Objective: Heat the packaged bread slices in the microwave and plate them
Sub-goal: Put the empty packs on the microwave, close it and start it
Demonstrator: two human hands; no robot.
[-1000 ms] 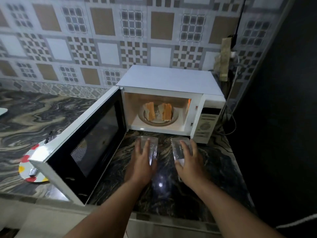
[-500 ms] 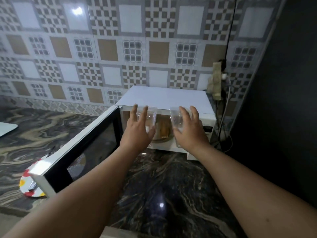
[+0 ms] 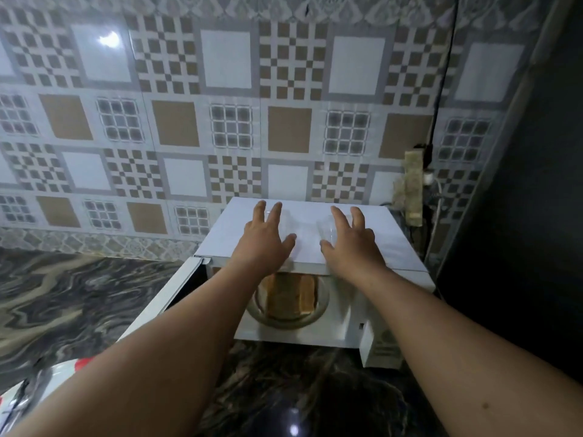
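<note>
Lying below both hands' grip: bread slices point(image 3: 290, 298)

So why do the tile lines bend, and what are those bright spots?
Head view: the wide-angle lens bows the wall tiles near the edges; a lamp glares off one tile and off the dark countertop; the right side falls into deep shadow.

2 bare forearms reach in from the lower edge, with no sleeve, watch or ring in view. The left hand point(image 3: 265, 238) and the right hand point(image 3: 350, 243) each show short nails (the right forearm carries 1 small dark mole).
</note>
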